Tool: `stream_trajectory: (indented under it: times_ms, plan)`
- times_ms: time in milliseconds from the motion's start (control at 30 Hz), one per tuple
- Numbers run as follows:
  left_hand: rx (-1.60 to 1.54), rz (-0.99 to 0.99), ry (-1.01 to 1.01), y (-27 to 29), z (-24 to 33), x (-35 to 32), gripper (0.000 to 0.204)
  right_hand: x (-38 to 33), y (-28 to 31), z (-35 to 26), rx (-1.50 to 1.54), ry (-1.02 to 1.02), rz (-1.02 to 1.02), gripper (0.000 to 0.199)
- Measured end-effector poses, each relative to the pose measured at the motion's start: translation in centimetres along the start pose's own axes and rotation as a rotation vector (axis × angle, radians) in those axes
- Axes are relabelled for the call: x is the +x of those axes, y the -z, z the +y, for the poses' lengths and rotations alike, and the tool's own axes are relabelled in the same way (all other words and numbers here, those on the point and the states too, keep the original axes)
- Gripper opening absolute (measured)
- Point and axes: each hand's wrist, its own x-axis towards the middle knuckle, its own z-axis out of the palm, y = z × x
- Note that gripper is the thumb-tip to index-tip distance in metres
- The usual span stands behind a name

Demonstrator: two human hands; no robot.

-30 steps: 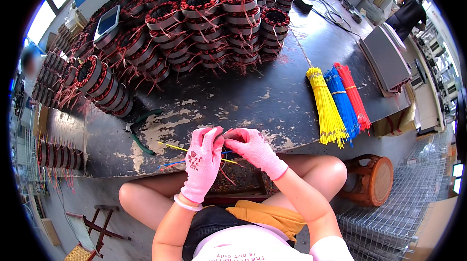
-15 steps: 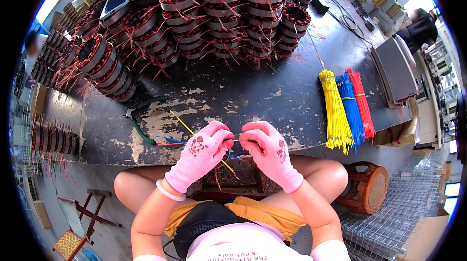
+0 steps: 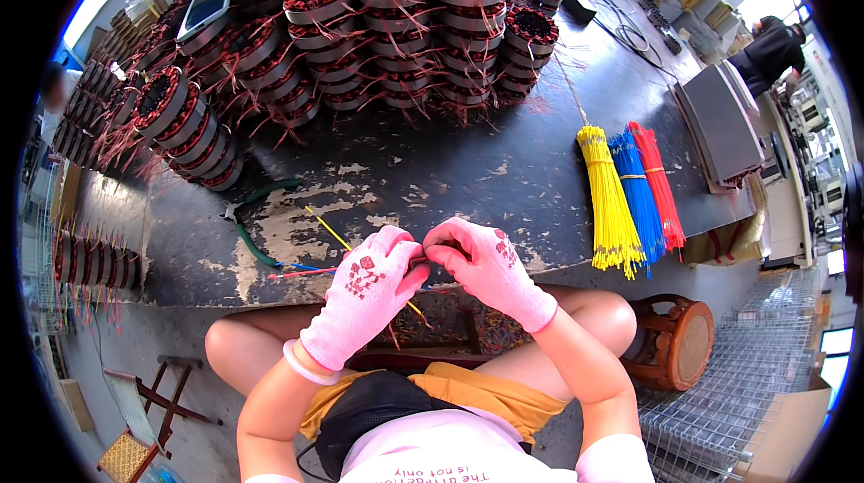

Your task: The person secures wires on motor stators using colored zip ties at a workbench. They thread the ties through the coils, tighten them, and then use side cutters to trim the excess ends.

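Black, scuffed tabletop [image 3: 423,181], its paint worn to pale patches, spreads before you, with tall stacks of grey metal rings wound in red wire [image 3: 396,33] crowding its far side. Your left hand [image 3: 362,292], in a pink knit glove with dark red print, has its fingers curled in and its thumb bent toward them. Three loose wires pass at that hand: a thin yellow wire [image 3: 328,228] slants up past the knuckles and shows again below the palm, while a thin blue wire [image 3: 306,268] and a thin red wire [image 3: 297,274] poke out to the left. Your right hand [image 3: 490,271], gloved to match, has thumb and fingertips drawn together, right up against the left fingertips — what sits between them is hidden, so you cannot tell what that pinch holds. Green-handled pliers [image 3: 255,250] lie splayed on the table, left of your hands. Off to your right lie three tied wire bundles, side by side — yellow [image 3: 609,204], blue [image 3: 636,199] and red [image 3: 661,195].
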Motion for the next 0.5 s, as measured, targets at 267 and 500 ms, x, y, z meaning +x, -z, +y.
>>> stream_trajectory:
  times_ms: [267, 500]
  plan:
    - [0.206, -0.054, -0.032, 0.7, 1.0, 0.6, 0.019, 0.3, 0.5, 0.1, 0.025, -0.038, -0.052, 0.012]
    - [0.047, 0.035, 0.034, -0.4, 1.0, 0.0, 0.016, 0.0, 0.6, 0.5, 0.032, -0.07, -0.077, 0.015]
